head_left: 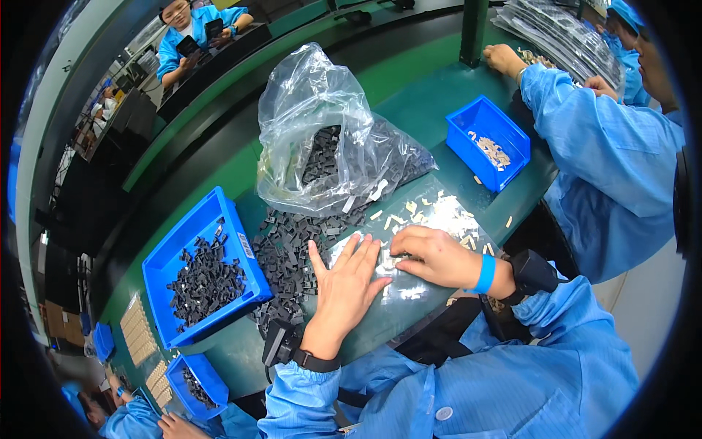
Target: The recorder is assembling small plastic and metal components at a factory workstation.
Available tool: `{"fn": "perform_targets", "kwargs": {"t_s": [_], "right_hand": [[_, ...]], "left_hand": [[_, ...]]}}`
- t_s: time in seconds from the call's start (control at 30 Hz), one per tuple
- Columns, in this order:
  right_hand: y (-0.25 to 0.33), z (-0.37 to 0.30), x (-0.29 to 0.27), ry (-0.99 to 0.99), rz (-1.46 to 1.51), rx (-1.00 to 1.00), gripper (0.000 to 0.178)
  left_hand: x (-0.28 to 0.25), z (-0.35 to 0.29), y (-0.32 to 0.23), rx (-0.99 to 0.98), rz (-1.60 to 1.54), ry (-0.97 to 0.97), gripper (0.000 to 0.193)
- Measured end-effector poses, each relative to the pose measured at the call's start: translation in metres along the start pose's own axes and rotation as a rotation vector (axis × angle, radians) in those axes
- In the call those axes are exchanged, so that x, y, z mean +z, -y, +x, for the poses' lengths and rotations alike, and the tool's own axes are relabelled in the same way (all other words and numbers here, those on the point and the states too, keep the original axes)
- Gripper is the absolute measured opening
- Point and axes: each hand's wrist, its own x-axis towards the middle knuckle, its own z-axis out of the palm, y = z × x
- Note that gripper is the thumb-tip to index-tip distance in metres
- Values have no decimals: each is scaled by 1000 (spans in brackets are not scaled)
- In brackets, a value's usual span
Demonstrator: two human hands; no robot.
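My left hand point(344, 293) lies palm down with its fingers spread, fingertips on a clear plastic sheet point(406, 291), beside a heap of small black plastic parts point(281, 252). To its right, my right hand point(439, 257) is closed, thumb and fingers pinched together low over the sheet. What sits in that pinch is mostly hidden under the fingers. Loose small cream-coloured pieces point(446, 216) are scattered over the sheet beyond my right hand. Behind the heap slumps a large clear plastic bag point(311, 95), its mouth open, full of the same black parts.
A blue tray point(164, 269) of black parts stands left of the heap. At the far right, a blue bin point(474, 121) holds cream pieces, near a co-worker's hand point(504, 60). Another blue bin point(212, 369) and cream strips point(137, 333) are at lower left.
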Motion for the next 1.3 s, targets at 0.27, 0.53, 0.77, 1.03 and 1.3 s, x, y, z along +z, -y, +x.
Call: {"fn": "perform_targets", "kwargs": {"t_s": [0.27, 0.53, 0.77, 1.03, 1.3], "right_hand": [[1, -15, 4, -74, 18, 75, 20], [-2, -32, -10, -128, 93, 232, 20], [-8, -33, -13, -163, 123, 279, 20], [-4, -38, -15, -245, 134, 362, 21], [-5, -25, -11, -257, 226, 351, 21]], "left_hand": [[-3, -4, -5, 22, 2, -53, 59], [-35, -74, -42, -837, -1236, -309, 85], [-14, -57, -77, -905, -1680, -283, 84], [2, 2, -66, -955, -1819, -91, 56], [35, -3, -55, -794, -2123, -320, 25]]}}
